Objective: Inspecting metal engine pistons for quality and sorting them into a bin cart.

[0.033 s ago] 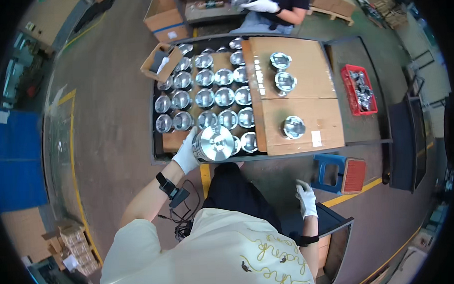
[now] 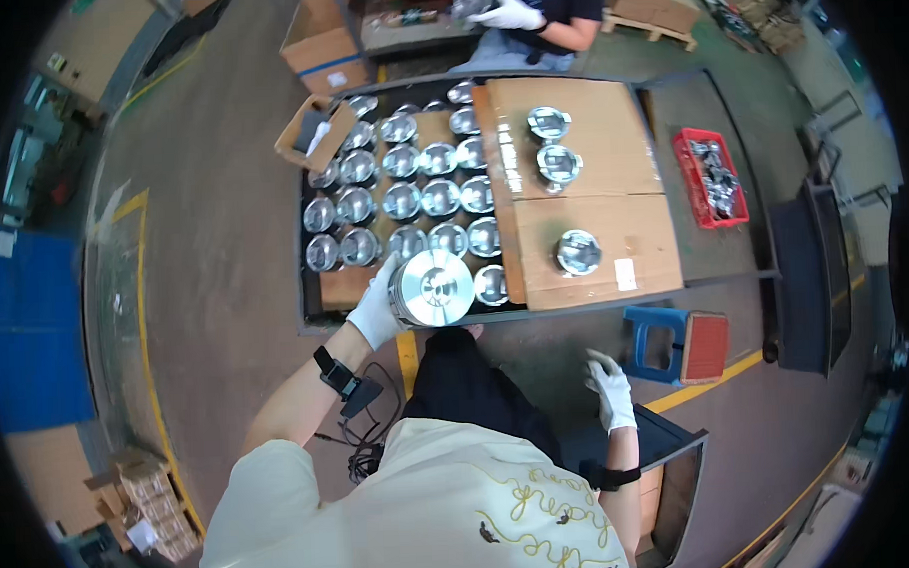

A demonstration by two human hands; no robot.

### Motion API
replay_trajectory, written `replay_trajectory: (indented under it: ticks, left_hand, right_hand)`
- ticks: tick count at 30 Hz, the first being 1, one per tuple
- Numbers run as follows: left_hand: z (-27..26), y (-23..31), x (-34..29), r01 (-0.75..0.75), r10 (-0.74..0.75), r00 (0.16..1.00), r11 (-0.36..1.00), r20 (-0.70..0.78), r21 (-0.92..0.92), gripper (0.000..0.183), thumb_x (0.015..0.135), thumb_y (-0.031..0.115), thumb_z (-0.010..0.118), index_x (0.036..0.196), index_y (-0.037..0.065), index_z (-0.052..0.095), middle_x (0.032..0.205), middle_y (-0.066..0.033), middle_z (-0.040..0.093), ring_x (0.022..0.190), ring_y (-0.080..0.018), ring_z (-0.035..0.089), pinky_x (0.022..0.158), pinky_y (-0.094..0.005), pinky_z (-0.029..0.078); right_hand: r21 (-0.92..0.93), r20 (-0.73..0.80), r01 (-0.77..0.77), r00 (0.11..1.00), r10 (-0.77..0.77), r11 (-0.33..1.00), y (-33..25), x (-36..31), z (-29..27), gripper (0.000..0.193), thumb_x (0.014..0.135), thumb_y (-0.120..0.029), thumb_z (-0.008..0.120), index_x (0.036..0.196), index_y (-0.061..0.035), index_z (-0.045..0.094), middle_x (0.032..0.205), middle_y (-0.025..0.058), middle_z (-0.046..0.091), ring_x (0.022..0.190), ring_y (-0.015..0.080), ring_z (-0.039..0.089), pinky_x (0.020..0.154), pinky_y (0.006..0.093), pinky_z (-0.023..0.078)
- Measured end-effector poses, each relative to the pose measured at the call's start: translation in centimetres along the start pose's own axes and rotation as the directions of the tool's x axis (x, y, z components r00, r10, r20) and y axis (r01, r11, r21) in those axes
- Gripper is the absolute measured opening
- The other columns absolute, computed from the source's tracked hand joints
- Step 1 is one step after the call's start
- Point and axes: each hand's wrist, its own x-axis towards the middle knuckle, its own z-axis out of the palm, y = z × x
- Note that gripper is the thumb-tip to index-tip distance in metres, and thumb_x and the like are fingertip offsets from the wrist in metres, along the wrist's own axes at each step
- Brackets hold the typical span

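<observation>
My left hand, in a white glove, grips a large silver piston from its left side. The piston's round, flat crown faces up, over the near edge of the tray. Rows of similar pistons stand in this dark-framed tray, and the held one hides part of the near row. My right hand, also gloved in white, hangs low on the right with nothing in it, fingers loosely apart. It is nearest to a blue stool with a red-brown seat.
Cardboard covers the tray's right part, with 3 pistons on it. A small open box rests at the tray's far left corner. On the right lies a red crate of metal parts. Across the tray, a co-worker's gloved hand holds a metal part.
The whole view has shifted slightly, the tray moving left in it. The held piston now covers a neighbouring piston that showed before. My right hand has risen slightly.
</observation>
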Motion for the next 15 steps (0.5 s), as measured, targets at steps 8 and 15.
replay_trajectory:
  ticks: [8, 15]
  left_hand:
    - [11.6, -13.2, 5.4, 0.347, -0.377, 0.854, 0.926, 0.358, 0.148, 0.044, 0.095, 0.043, 0.048, 0.106, 0.003, 0.062, 0.096, -0.0135, 0.069, 0.086, -0.0263, 0.067, 0.078, -0.0399, 0.056]
    - [19.9, -24.2, 4.5, 0.388, -0.514, 0.79, 0.842, 0.336, 0.375, 0.033, 0.093, 0.039, 0.055, 0.105, 0.008, 0.062, 0.099, -0.0099, 0.067, 0.089, -0.0215, 0.065, 0.079, -0.0375, 0.054]
  right_hand:
    - [0.752, 0.336, -0.03, 0.877, -0.344, 0.659, -6.4, -11.7, -2.2, 0.064, 0.09, -0.029, 0.061, 0.14, -0.0029, 0.031, 0.126, 0.0196, 0.053, 0.108, 0.0262, 0.058, 0.091, 0.0377, 0.048]
    - [0.909, 0.356, -0.156, 0.773, -0.525, 0.386, -1.4, -17.1, -4.2, 0.064, 0.095, -0.042, 0.049, 0.139, 0.0014, 0.031, 0.135, 0.0213, 0.045, 0.125, 0.0311, 0.047, 0.101, 0.0409, 0.041]
